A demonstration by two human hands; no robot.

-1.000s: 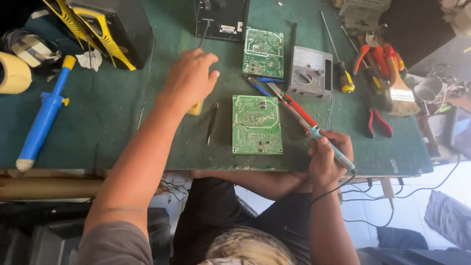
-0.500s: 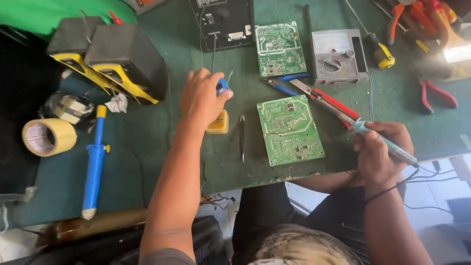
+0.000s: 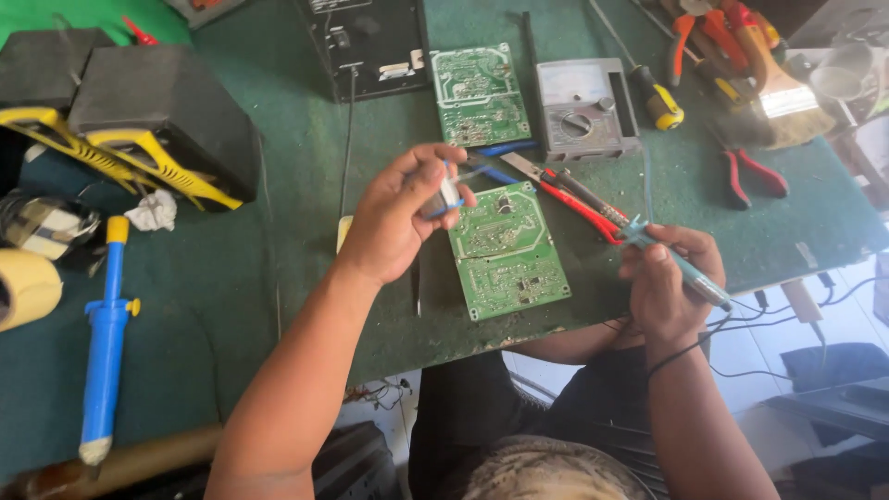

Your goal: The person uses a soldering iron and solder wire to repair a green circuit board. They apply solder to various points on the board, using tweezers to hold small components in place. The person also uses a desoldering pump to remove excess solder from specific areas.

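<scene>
Two green circuit boards lie on the green-covered table (image 3: 278,278): the near board (image 3: 507,250) sits between the hands, the far board (image 3: 480,93) beyond it, beside a grey analogue multimeter (image 3: 583,109). Left hand (image 3: 398,218) is raised just left of the near board, fingers pinched shut on a small whitish part with blue wire (image 3: 449,196); what the part is cannot be made out. Right hand (image 3: 662,278) is closed around a teal-handled soldering iron (image 3: 671,264), tip pointing toward the near board's far corner. Red-handled pliers (image 3: 574,199) lie just beyond the board. Far left, a blue desoldering pump (image 3: 104,343) and a roll of tape (image 3: 23,287), cut off by the edge. Paintbrush (image 3: 782,93) and red cutters (image 3: 755,174) lie far right.
</scene>
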